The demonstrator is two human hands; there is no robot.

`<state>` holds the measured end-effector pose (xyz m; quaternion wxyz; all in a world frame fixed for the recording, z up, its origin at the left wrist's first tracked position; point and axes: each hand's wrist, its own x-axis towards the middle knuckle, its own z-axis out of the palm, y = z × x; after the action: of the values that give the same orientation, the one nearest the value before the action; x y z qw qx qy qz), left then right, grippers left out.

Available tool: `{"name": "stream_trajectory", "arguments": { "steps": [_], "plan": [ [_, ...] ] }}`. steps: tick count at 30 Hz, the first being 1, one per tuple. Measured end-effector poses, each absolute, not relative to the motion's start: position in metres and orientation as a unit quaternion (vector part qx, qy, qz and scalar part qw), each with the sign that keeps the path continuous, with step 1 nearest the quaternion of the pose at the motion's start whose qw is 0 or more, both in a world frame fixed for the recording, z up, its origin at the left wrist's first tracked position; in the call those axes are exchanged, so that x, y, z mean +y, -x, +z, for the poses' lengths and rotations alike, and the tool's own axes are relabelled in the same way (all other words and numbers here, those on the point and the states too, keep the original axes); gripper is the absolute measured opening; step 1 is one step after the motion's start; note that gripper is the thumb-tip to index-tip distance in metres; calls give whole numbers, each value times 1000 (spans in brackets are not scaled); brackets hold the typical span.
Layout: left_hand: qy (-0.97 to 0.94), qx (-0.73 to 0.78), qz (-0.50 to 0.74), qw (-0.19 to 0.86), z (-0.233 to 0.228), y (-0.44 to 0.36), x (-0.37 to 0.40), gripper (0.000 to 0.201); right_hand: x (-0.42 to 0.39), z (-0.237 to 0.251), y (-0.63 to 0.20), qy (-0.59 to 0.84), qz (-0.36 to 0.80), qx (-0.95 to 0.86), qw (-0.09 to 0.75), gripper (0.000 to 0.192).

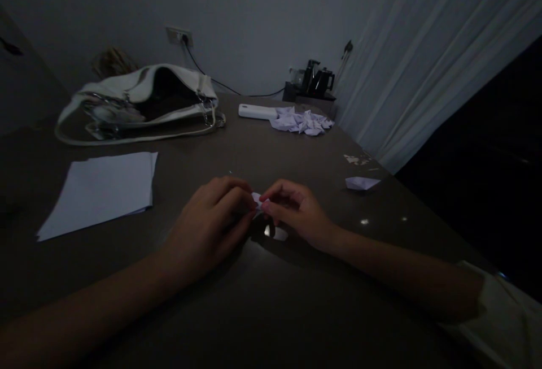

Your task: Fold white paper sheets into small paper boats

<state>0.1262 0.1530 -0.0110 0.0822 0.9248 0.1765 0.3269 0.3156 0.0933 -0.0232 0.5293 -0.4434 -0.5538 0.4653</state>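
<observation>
Between the fingertips of both hands, just above the dark table (237, 312), is a small piece of folded white paper (256, 199). My left hand (218, 219) is closed on its left side, with the fingers covering much of it. On the right edge, my right hand (294, 208) pinches the paper between thumb and forefinger. A folded paper boat shape (361, 183) lies apart to the right. To the left rests a stack of white paper sheets (105, 191).
A white handbag (144, 86) stands open at the back left. Several folded paper pieces (302, 121) lie heaped by a white handle-like object (257, 111). Paper scraps (356, 159) lie near the right edge, by a sheer curtain (406, 47). A black kettle (322, 81) stands behind.
</observation>
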Motion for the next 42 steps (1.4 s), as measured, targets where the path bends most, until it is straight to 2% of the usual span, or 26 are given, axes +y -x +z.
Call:
{"name": "stream_trajectory", "arguments": {
  "steps": [8,13,18,20,27,32,42],
  "plan": [
    [-918,200,331,91,-14,-126,155,23,94,-19,-315,457,480,-521,538,20],
    [-892,231,319,221,-11,-125,157,29,95,-20,-315,458,494,-502,542,26],
    [-826,282,295,389,-9,-127,163,44,96,-21,-317,454,513,-464,562,28],
    [-801,304,295,423,-10,-129,167,47,97,-20,-318,460,522,-438,570,28],
    [-748,323,273,512,-12,-130,171,35,106,-21,-327,434,556,-331,627,29],
    [-702,298,300,573,-9,-131,170,30,112,-23,-336,398,593,-255,652,27],
    [-631,300,299,650,-10,-129,169,23,114,-29,-336,405,578,-311,637,20]
  ]
}}
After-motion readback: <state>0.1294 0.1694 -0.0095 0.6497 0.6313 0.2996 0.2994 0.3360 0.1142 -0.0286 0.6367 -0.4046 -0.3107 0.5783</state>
